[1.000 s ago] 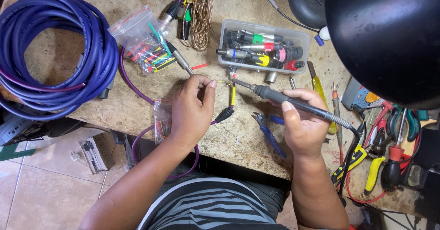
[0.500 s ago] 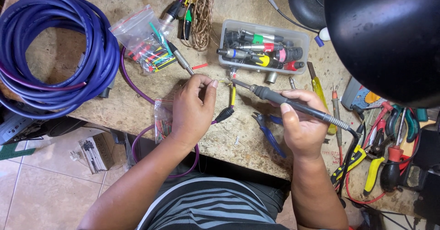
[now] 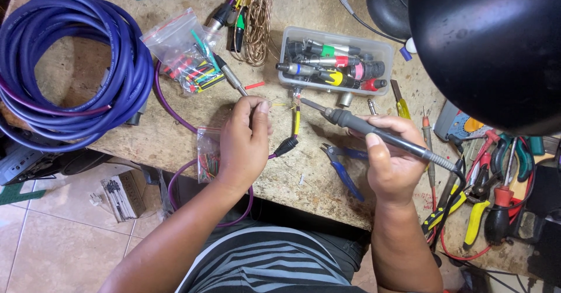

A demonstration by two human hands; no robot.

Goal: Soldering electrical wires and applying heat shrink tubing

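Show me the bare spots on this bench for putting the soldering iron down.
Bare patches: inside the blue cable coil's loop, and the near edge between the left hand and right hand, beside the blue cutters. Crowded: around the connector box and the hand-tool pile on the right.

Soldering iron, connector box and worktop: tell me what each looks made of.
Soldering iron: dark matte grip, probably plastic or rubber, with a bare grey metal tip; the right hand holds it.
Connector box: clear plastic, since the coloured plugs show through its walls.
Worktop: pale, speckled and rough with worn patches; it could be stone, concrete or worn board, hard to tell.
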